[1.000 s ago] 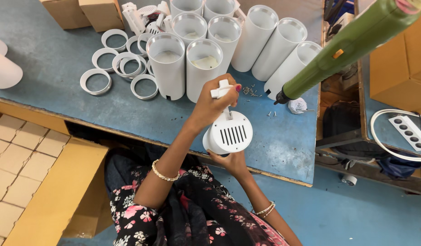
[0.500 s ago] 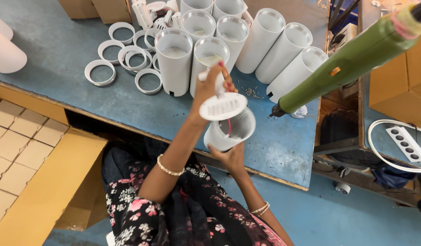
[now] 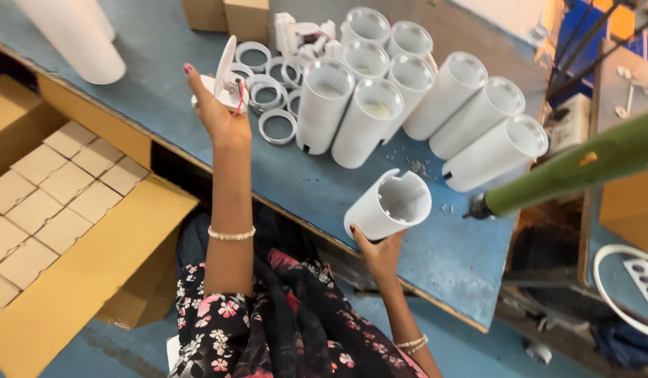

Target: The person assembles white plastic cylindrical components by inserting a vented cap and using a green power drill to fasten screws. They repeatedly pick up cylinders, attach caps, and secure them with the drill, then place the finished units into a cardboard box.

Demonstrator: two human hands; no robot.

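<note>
Left hand is gripping a white round cap with red wire, raised over the blue table | right hand is clasping an open white cylinder housing at the table's near edge | white tubes and rings are standing beyond | green tool is hanging at right.

The blue-topped workbench carries a cluster of white cylindrical housings standing close together. White rings lie flat just beside them, with brown cardboard boxes at the far edge.
</note>
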